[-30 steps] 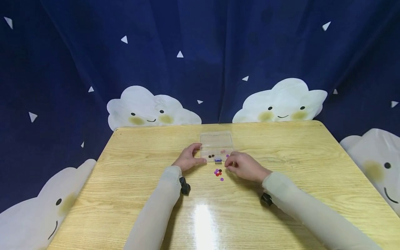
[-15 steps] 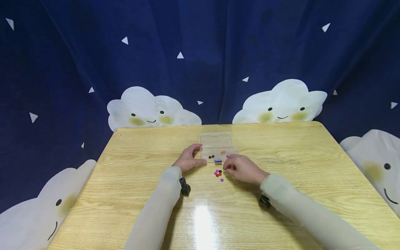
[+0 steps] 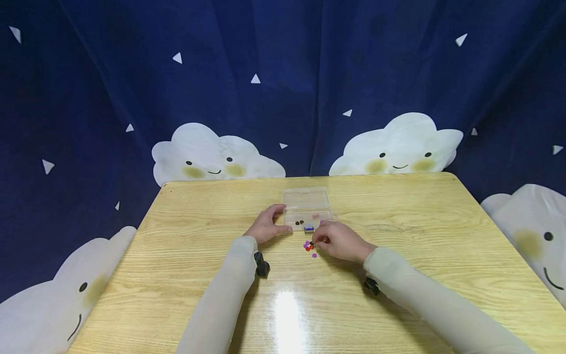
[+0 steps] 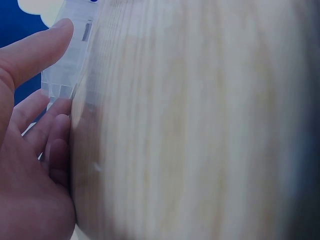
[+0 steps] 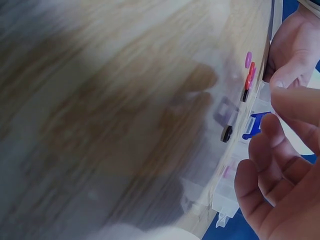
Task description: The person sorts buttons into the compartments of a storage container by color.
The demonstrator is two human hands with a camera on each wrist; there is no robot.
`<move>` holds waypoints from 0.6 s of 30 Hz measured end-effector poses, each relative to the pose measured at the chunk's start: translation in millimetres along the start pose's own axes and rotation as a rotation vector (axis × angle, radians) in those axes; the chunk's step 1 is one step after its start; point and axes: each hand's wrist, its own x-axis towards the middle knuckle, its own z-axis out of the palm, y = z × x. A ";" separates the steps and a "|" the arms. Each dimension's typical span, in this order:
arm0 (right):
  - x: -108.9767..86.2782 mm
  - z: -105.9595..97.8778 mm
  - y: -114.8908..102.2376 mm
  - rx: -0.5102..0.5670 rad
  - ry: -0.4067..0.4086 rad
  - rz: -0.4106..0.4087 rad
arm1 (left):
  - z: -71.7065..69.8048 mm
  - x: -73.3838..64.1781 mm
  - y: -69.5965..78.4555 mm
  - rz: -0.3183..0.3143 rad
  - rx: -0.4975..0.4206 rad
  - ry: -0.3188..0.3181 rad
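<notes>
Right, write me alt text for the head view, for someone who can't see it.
A right hand dips to a small cluster of purple, red and black discs on a wooden table, while the left hand is at the left end of an open clear box. Behind hangs a navy curtain with smiling clouds.

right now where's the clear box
In the head view, the box sits on the table, slightly right of centre, with the left hand at its left end and a cluster of small pieces on its near side.
</notes>
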 end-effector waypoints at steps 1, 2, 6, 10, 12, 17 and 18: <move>0.2 0.6 0.0 -0.001 -0.009 0.007 | -0.1 0.0 0.0 0.001 0.002 0.001; 0.4 1.1 -0.2 0.001 -0.015 0.014 | -0.2 0.2 -0.1 0.002 0.002 0.001; 1.7 3.1 -0.5 -0.001 -0.029 0.026 | -0.3 0.8 -0.9 0.004 0.006 0.003; 3.5 4.8 -0.8 -0.012 -0.027 0.026 | -0.7 0.5 -1.1 0.005 0.004 0.000; 4.1 5.4 -1.1 -0.017 -0.029 0.027 | -0.9 0.4 -1.2 0.008 0.002 -0.001; 5.1 7.1 -2.4 -0.024 -0.032 0.027 | -1.1 0.5 -1.2 0.013 0.003 0.000; 5.2 7.4 -2.8 -0.025 -0.031 0.024 | -1.2 0.4 -1.1 0.014 0.003 0.000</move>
